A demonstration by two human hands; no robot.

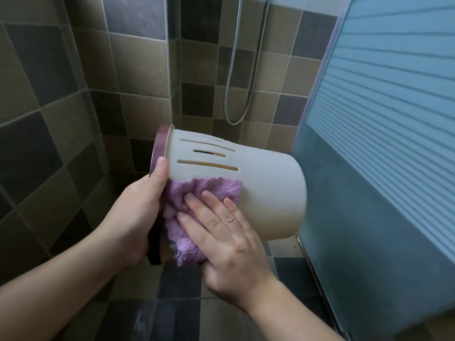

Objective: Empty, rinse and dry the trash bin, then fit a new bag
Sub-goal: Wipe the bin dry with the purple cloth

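A person's two bare forearms are reaching in from the near edge of the view, over a floor of dark and pale tiles [177, 286]. The right hand [221, 232] is lying flat, fingers straight and spread, pressing a purple microfibre cloth [182, 193] against the near side of a cream plastic trash bin [266, 183]. The cloth is bunching under the palm and hanging down below the bin's lower left edge. Just left of it, the left hand [140, 207] is gripping the bin at its mouth, the thumb lying over a dark pink rim ring [161, 141] and the remaining fingers curling out of sight behind the rim. The bin is being held in the air on its side, mouth pointing left and closed base pointing right, in the middle of the scene, with long narrow slots cut in its upper wall. To the right, a frosted glass shower door [384, 124] with horizontal stripes is standing close to the bin's base. Farther back, a metal shower hose [230, 94] is hanging in a loop against a wall of brown and grey tiles [138, 70].
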